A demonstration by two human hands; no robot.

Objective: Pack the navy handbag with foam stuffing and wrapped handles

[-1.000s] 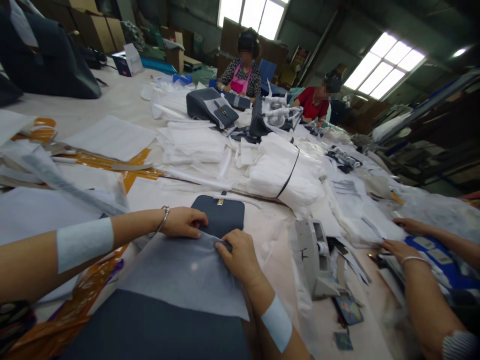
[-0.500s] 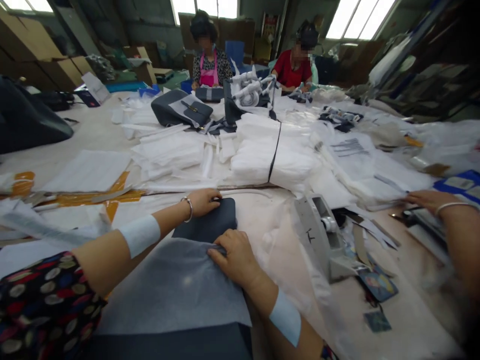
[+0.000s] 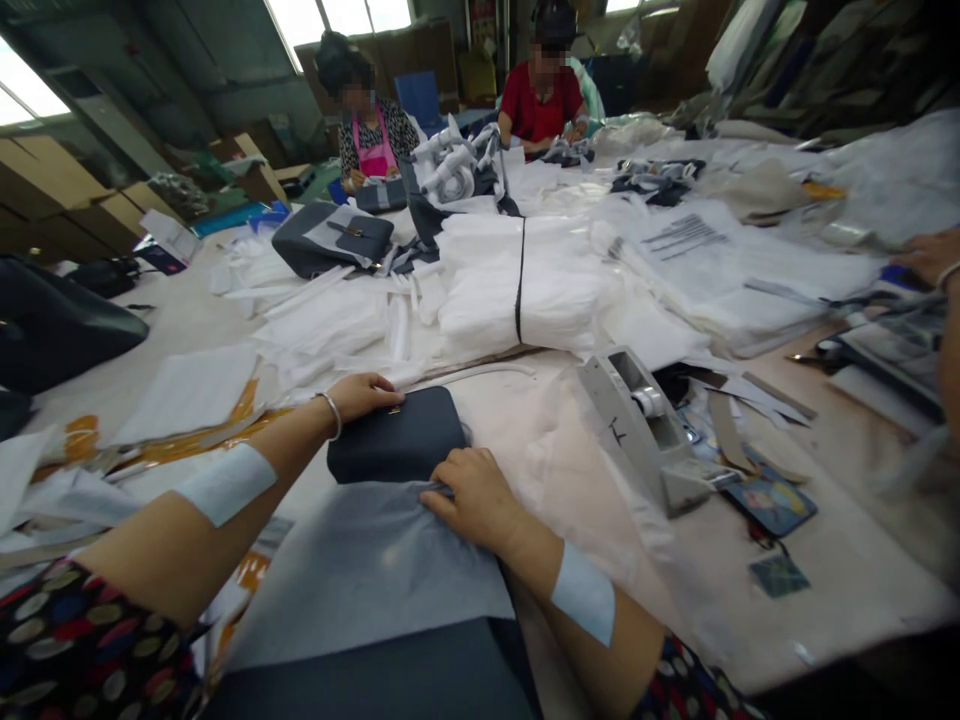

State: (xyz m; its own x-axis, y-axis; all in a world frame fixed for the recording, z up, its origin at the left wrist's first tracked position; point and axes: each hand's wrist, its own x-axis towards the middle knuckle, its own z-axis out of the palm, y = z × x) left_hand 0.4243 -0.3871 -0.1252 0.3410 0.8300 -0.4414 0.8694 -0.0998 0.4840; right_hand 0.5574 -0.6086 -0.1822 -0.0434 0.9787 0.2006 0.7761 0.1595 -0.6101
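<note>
A dark blue bag flap (image 3: 401,442) lies on the table before me, part of a larger dark bag (image 3: 375,675) near the bottom edge. A sheet of thin grey-white tissue paper (image 3: 367,560) covers the bag between them. My left hand (image 3: 360,393) rests on the flap's far edge, fingers curled over it by a small gold clasp. My right hand (image 3: 474,497) presses down with closed fingers on the tissue paper's upper edge at the flap.
A grey tape dispenser (image 3: 637,420) stands to the right. A tied bundle of white wrapping (image 3: 525,285) and loose white sheets fill the table's middle. Two people sit at the far side with grey bags (image 3: 330,238). A co-worker's hand (image 3: 930,255) is at the right edge.
The view has swung to the right and tilted. My left hand has stayed at the flap's far edge and my right hand has stayed on the paper.
</note>
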